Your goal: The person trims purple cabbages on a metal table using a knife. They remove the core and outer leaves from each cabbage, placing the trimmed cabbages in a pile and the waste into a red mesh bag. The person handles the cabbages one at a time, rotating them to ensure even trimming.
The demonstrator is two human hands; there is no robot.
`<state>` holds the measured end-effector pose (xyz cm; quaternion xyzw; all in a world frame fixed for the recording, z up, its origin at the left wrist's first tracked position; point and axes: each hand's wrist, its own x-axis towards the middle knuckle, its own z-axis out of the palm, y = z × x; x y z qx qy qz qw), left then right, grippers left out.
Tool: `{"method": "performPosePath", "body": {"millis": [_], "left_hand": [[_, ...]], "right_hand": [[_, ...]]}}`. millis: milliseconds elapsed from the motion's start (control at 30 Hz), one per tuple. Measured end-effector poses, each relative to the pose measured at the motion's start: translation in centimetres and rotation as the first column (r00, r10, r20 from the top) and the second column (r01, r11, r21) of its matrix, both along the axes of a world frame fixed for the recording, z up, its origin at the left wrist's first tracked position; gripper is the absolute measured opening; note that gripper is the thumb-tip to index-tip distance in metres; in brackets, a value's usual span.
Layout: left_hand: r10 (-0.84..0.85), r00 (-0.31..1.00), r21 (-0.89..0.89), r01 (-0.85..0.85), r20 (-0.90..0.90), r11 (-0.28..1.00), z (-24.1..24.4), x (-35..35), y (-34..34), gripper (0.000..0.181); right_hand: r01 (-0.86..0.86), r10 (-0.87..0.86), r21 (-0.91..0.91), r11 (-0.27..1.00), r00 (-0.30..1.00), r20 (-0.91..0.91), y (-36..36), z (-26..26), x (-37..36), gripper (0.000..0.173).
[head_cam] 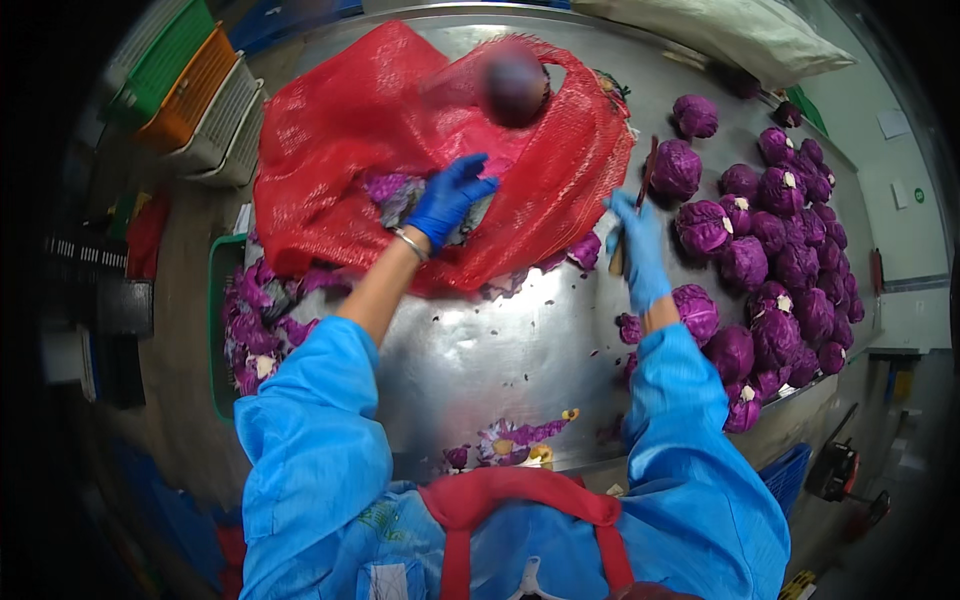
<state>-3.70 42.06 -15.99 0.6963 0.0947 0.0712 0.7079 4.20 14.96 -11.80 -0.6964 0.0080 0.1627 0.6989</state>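
My left hand, in a dark blue glove, is over the opening of a red mesh sack, its fingers apart and nothing held. Below and beside it, loose purple and grey-green cabbage leaves show. My right hand, in a light blue glove, grips a knife with its blade pointing up and away from me. A blurred red cabbage is at the sack's far part, apart from both hands. Just right of the knife sits another red cabbage.
Many red cabbages are heaped on the steel table at right. A green crate of leaves stands at left, stacked crates beyond. Trimmings lie at the near edge. A whitish sack is at the far right.
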Motion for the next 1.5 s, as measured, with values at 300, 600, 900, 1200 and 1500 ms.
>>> {"method": "performPosePath", "body": {"millis": [300, 600, 900, 1200, 1500], "left_hand": [[-0.260, 0.965, 0.212, 0.251, 0.016, 0.945, -1.3, -1.0, -9.9, 0.052], [-0.485, 0.767, -0.095, 0.494, -0.419, 0.864, 3.2, -20.6, -6.1, 0.043], [0.164, 0.984, -0.063, -0.168, -0.068, 0.984, 5.4, -8.7, -2.4, 0.055], [0.444, 0.878, 0.429, -0.476, 0.180, 0.767, -0.7, -5.4, -9.4, 0.065], [0.203, 0.959, -0.335, -0.260, -0.198, 0.905, 2.1, -8.2, -10.8, 0.053]], "right_hand": [[0.049, -0.031, -0.217, 0.975, 0.996, 0.088, 2.5, -1.9, 21.7, 0.042], [-0.461, 0.420, -0.289, 0.839, 0.887, -0.194, 3.9, -2.7, 22.4, 0.033], [-0.454, 0.436, -0.074, 0.888, 0.883, -0.175, -0.2, -3.5, 12.0, 0.035], [-0.317, 0.362, 0.236, 0.919, 0.915, -0.180, 0.0, -3.8, -0.2, 0.040], [-0.233, 0.269, 0.194, 0.953, 0.945, -0.187, 3.1, -4.7, -2.1, 0.043]]}}
